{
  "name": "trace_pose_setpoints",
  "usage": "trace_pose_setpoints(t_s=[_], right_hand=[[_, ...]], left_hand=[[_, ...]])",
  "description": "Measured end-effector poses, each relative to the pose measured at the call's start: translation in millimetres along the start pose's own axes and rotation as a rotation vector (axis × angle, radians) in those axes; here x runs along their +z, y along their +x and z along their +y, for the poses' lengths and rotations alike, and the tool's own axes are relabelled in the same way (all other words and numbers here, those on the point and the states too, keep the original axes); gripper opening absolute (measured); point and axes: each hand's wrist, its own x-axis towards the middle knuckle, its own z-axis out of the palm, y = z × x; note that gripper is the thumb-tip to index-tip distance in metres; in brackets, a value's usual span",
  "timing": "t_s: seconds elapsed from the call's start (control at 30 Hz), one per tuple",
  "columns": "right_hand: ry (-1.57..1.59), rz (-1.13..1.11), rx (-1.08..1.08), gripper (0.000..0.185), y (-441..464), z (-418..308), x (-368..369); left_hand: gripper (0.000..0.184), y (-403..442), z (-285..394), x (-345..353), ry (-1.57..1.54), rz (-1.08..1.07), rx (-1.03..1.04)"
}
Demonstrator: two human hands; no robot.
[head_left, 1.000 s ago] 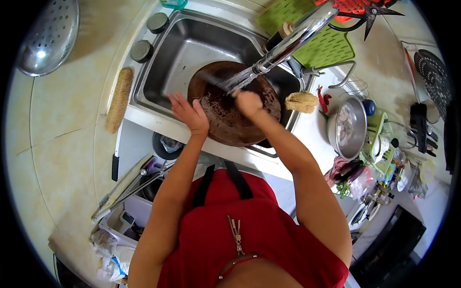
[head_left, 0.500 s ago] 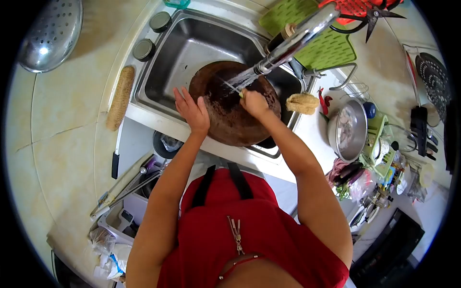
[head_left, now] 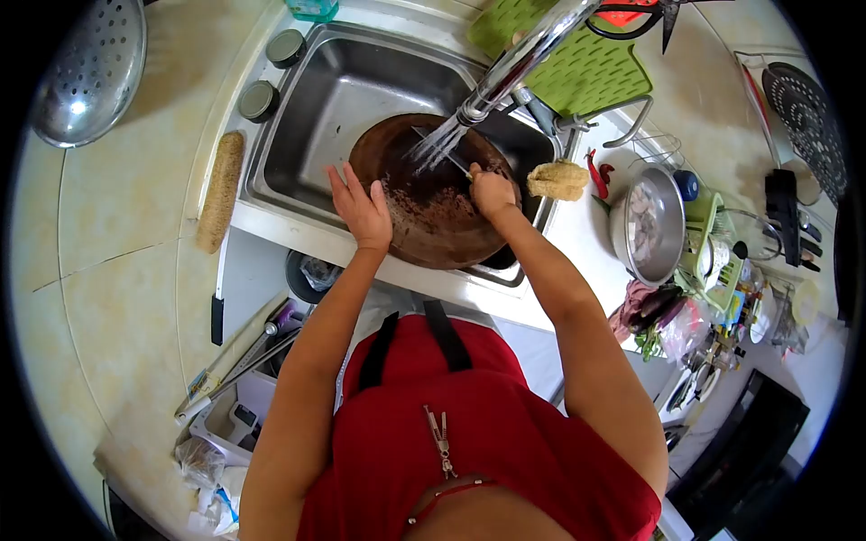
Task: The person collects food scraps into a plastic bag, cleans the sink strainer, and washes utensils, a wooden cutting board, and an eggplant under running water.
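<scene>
Here's my right hand, fingers curled tight round the handle of a thin-bladed tool, and that blade slants up and leftward over the round brown slab! The slab sits in the sink, its near edge lapping over the front rim, its face dark and wet in the middle and mottled with reddish-brown patches lower down. And over on the other side, my left hand is open, fingers spread wide, thumb over the slab's left edge; how firmly it presses there, I can't tell! Water pours from the chrome faucet in splitting streams, landing close to the blade's far end. Just right of the slab, a tan sponge rests by the sink's edge, red chillies beside it, and beyond those stands a metal bowl with pale pieces inside. A green mat lies behind the faucet, two lidded jars line the sink's left edge, and nearer me on that side stretches a long loofah, well apart from my left hand!
</scene>
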Motion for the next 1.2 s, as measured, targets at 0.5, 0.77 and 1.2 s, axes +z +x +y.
trace_pose_setpoints(t_s=[0.5,0.77,1.2], right_hand=[[-0.045,-0.115,0.002,0.028,-43.4,4.4,-17.9],[0.008,-0.13,0.041,0.032,2.7,-2.7,-25.3],[0.109,-0.124,-0.062,0.032,61.1,-46.4,-2.1]], left_hand=[[0.056,-7.0,16.6,-5.7,-0.012,-0.108,0.029],[0.056,-2.8,15.0,-2.4,-0.029,-0.122,0.004],[0.056,-0.4,13.4,-7.3,-0.095,-0.09,-0.012]])
